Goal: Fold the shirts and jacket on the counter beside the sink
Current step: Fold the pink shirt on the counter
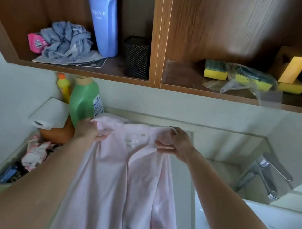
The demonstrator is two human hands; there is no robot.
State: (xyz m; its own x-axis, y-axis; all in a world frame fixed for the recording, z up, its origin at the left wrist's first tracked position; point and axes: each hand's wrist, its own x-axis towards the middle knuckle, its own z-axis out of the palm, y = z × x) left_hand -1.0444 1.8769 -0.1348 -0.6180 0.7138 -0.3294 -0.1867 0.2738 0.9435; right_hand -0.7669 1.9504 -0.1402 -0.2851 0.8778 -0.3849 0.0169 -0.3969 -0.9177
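A pale pink shirt lies spread lengthwise on the counter, collar end toward the back wall, a small label showing near the collar. My left hand grips the shirt's left shoulder. At the right shoulder my right hand pinches the fabric. Both forearms reach in from the lower corners. A crumpled pink-and-white patterned garment lies at the left of the counter, partly hidden by my left arm.
Green bottle, yellow bottle, paper roll and an orange container crowd the back left. Chrome faucet and sink sit to the right. The shelf above holds a blue bottle, grey cloth, black mesh cup, sponges.
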